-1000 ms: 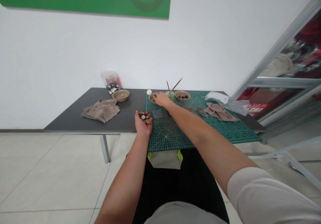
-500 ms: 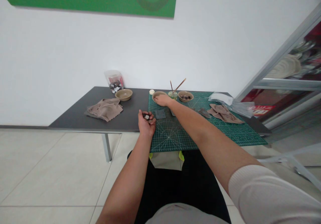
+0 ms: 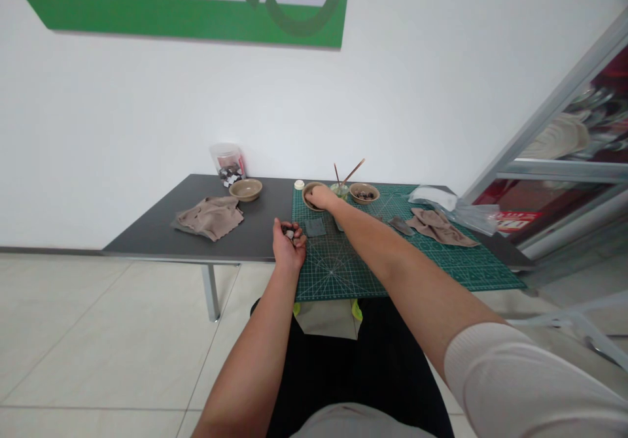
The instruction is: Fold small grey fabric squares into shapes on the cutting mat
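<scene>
My left hand, palm up with curled fingers, cups several small dark and whitish pieces at the left edge of the green cutting mat. My right hand reaches into a tan bowl at the back of the mat; its fingertips are hidden inside, and what they pinch is too small to tell. Right of that bowl stand a glass jar with two thin sticks and another bowl holding dark pieces. A grey square lies flat between my hands.
On the dark table's left are a brown cloth, an empty tan bowl and a clear tub of pieces. At right lie another cloth, a grey pad and a plastic bag. A white round lid sits behind the mat's corner.
The view has tilted up slightly, so everything sits a little lower. My right hand's fingers have bent down further into the bowl. My left hand still cups the pieces.
</scene>
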Available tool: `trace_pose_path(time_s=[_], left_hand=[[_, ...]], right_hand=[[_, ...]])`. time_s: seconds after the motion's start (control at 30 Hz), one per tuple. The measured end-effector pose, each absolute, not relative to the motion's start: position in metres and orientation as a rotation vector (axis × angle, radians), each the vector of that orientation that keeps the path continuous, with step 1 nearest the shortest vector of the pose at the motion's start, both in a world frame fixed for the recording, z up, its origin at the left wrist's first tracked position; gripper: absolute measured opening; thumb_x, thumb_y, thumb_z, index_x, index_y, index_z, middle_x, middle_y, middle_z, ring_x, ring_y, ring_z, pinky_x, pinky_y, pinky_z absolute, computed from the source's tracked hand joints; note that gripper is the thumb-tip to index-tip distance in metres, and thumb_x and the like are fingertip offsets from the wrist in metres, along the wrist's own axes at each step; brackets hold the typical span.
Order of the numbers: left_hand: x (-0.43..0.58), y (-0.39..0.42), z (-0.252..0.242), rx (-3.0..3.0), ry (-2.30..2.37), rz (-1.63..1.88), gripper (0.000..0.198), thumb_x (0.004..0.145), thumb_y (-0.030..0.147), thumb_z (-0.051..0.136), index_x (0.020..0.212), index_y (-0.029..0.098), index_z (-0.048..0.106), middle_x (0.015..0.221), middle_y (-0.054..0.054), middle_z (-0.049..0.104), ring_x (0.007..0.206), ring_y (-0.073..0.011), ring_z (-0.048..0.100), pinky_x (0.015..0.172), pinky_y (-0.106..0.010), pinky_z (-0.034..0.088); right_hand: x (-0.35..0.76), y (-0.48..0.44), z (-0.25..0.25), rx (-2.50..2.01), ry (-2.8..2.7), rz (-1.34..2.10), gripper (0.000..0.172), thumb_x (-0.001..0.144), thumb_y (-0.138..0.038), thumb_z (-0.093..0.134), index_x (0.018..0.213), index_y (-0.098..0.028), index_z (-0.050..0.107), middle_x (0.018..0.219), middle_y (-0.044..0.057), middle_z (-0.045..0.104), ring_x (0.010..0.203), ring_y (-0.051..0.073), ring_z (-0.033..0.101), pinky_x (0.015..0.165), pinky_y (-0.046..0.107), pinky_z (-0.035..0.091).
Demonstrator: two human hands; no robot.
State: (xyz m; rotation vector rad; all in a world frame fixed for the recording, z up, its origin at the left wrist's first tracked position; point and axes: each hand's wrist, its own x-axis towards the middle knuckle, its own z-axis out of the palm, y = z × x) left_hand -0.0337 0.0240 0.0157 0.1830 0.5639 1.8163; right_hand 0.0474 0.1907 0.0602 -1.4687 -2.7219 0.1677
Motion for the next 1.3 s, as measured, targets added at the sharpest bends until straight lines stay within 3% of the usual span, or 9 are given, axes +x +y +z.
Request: trace_pose_path(time_s=[0.17, 0.3, 0.4, 0.57, 0.7, 0.83, 1.0, 1.1, 1.3], left_hand=[[-0.034, 0.025, 0.014, 0.187, 0.565, 1.811, 0.038, 0.085, 0.052, 0.058, 0.072, 0.019, 0.043, 0.065, 0.002, 0.047, 0.046, -0.0046, 0.040, 0.034, -0.013, 0.019], [-0.035, 0.025, 0.013, 0.168, 0.527, 1.802, 0.036, 0.086, 0.049, 0.057, 0.071, 0.019, 0.045, 0.064, 0.001, 0.047, 0.046, -0.0046, 0.040, 0.033, -0.013, 0.018], [-0.036, 0.024, 0.014, 0.154, 0.499, 1.791, 0.035, 0.087, 0.047, 0.056, 0.070, 0.018, 0.045, 0.064, 0.001, 0.047, 0.046, -0.0046, 0.040, 0.033, -0.013, 0.017], [-0.036, 0.021, 0.015, 0.138, 0.465, 1.777, 0.035, 0.087, 0.047, 0.055, 0.070, 0.018, 0.046, 0.065, 0.001, 0.047, 0.046, -0.0050, 0.040, 0.033, -0.012, 0.016], [-0.036, 0.022, 0.014, 0.130, 0.445, 1.784, 0.035, 0.090, 0.046, 0.051, 0.069, 0.017, 0.047, 0.064, 0.000, 0.048, 0.046, -0.0053, 0.040, 0.033, -0.012, 0.016], [-0.036, 0.023, 0.013, 0.139, 0.444, 1.788, 0.036, 0.090, 0.047, 0.052, 0.069, 0.017, 0.048, 0.064, 0.000, 0.047, 0.046, -0.0052, 0.039, 0.033, -0.012, 0.016], [-0.036, 0.023, 0.013, 0.136, 0.461, 1.793, 0.038, 0.089, 0.049, 0.052, 0.069, 0.018, 0.048, 0.064, 0.000, 0.047, 0.046, -0.0055, 0.039, 0.033, -0.012, 0.016], [-0.036, 0.022, 0.013, 0.150, 0.460, 1.784, 0.038, 0.088, 0.050, 0.054, 0.069, 0.017, 0.048, 0.064, 0.000, 0.047, 0.047, -0.0054, 0.039, 0.033, -0.012, 0.015], [-0.035, 0.021, 0.016, 0.145, 0.464, 1.786, 0.038, 0.089, 0.049, 0.053, 0.068, 0.017, 0.048, 0.064, -0.001, 0.048, 0.047, -0.0056, 0.039, 0.034, -0.012, 0.015]], right_hand=[[0.046, 0.200, 0.056, -1.599, -2.451, 0.277, 0.039, 0.089, -0.039, 0.049, 0.104, -0.010, 0.071, 0.117, 0.021, 0.067, 0.112, 0.031, 0.062, 0.095, 0.035, 0.045], [0.046, 0.211, 0.056, -1.693, -1.849, 0.864, 0.038, 0.088, -0.038, 0.050, 0.101, -0.007, 0.068, 0.103, 0.023, 0.070, 0.099, 0.031, 0.066, 0.080, 0.035, 0.051], [0.049, 0.219, 0.062, -1.630, -1.515, 1.193, 0.035, 0.095, -0.032, 0.035, 0.105, -0.009, 0.061, 0.084, 0.016, 0.070, 0.076, 0.022, 0.067, 0.062, 0.029, 0.051], [0.057, 0.229, 0.073, -1.567, -1.489, 1.316, 0.034, 0.100, -0.023, 0.021, 0.092, -0.014, 0.053, 0.057, 0.002, 0.056, 0.052, 0.011, 0.055, 0.049, 0.018, 0.045], [0.055, 0.227, 0.071, -1.575, -1.740, 1.137, 0.025, 0.097, -0.016, 0.033, 0.081, -0.014, 0.052, 0.051, -0.001, 0.049, 0.047, 0.009, 0.049, 0.048, 0.016, 0.043], [0.048, 0.219, 0.068, -1.636, -1.932, 0.944, 0.018, 0.092, -0.018, 0.050, 0.079, -0.010, 0.060, 0.055, 0.004, 0.056, 0.055, 0.014, 0.057, 0.055, 0.022, 0.047], [0.040, 0.211, 0.074, -1.685, -2.218, 0.662, 0.021, 0.086, -0.026, 0.065, 0.090, -0.005, 0.069, 0.089, 0.019, 0.071, 0.096, 0.025, 0.066, 0.083, 0.028, 0.047], [0.038, 0.208, 0.077, -1.705, -2.365, 0.549, 0.024, 0.086, -0.025, 0.065, 0.097, -0.005, 0.071, 0.107, 0.023, 0.070, 0.109, 0.027, 0.063, 0.089, 0.027, 0.044], [0.039, 0.205, 0.076, -1.721, -2.550, 0.339, 0.034, 0.091, -0.029, 0.058, 0.111, -0.002, 0.069, 0.120, 0.025, 0.065, 0.114, 0.029, 0.062, 0.090, 0.027, 0.045]])
